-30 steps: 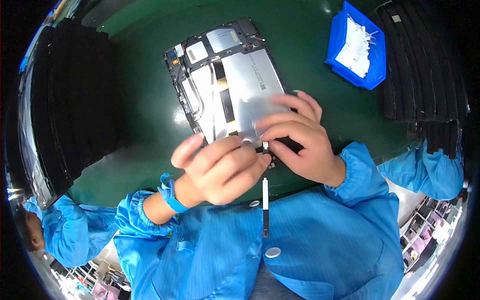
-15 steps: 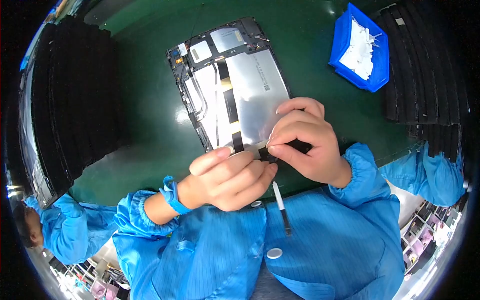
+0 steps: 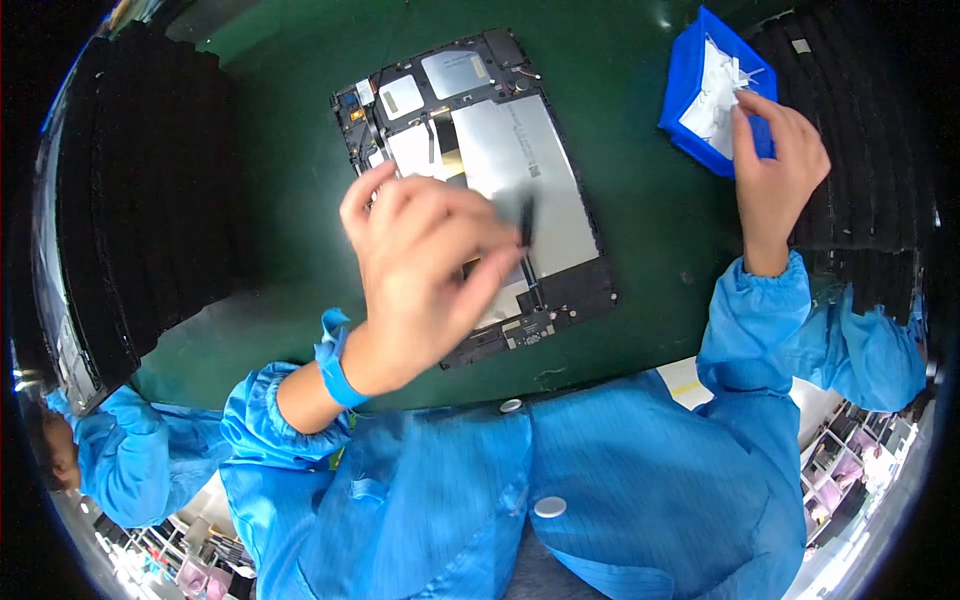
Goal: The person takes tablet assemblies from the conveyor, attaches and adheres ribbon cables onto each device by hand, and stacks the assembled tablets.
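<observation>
An opened tablet lies on the green table with its silver battery and boards exposed. My left hand, blurred by motion, hovers over its left and middle part and hides much of it. A thin black strip, also smeared, shows at the pinched fingertips of this hand. My right hand reaches over the blue bin at the far right. Its thumb and forefinger are closed at the white scraps inside; anything between them is too small to make out.
Tall stacks of black slabs flank the table, a left stack and a right stack. Other people's blue sleeves show at the left edge and right edge. The table's near edge lies against my blue coat.
My hands were together at the tablet's near edge and have parted. The right went to the blue bin; the left rose over the tablet. The white-and-black strip hanging before my coat is gone from there.
</observation>
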Available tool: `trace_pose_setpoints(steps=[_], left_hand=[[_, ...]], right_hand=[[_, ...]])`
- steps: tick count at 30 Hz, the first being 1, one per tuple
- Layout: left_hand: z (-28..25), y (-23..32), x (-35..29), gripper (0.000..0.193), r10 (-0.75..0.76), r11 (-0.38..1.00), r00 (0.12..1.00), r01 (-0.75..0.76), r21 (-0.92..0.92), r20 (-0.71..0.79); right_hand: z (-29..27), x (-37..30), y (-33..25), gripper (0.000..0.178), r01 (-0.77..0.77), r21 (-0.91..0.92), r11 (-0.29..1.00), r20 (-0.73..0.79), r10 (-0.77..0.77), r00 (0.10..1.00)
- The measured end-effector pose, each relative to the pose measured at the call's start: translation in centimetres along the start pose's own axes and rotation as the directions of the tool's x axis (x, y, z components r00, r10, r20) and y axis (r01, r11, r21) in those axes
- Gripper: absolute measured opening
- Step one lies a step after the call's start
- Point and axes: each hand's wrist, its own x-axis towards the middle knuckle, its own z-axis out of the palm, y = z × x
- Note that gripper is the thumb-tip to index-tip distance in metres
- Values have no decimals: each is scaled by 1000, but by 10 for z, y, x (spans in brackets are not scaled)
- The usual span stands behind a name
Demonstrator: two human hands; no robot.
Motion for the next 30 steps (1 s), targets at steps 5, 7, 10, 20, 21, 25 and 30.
trace_pose_setpoints(steps=[5, 7, 10, 20, 21, 25, 30], left_hand=[[3, -7, 6, 18, -80, 997, 997, 80, -3, 18], [2, -8, 4, 19, -80, 997, 996, 80, 0, 40], [2, -12, 4, 19, -102, 995, 993, 102, -10, 53], [1, -15, 3, 19, -107, 994, 993, 107, -6, 51], [1, -15, 3, 19, -99, 995, 994, 99, -5, 47], [1, -16, 5, 19, -99, 995, 993, 99, 5, 63], [7, -12, 9, 20, -101, 995, 993, 101, 2, 62]], right_hand=[[-17, -14, -40, 17, 12, 270, 963, 164, -58, 985], [-35, -30, -83, 17, 72, 433, 898, 286, -213, 934], [-39, -51, -129, 23, 27, 573, 819, 337, -265, 903], [-41, -55, -143, 25, -21, 548, 836, 377, -225, 898], [-41, -54, -143, 25, -21, 530, 848, 390, -222, 893], [-40, -53, -143, 23, -46, 530, 847, 397, -200, 896], [-40, -52, -137, 21, -84, 531, 843, 429, -183, 885]])
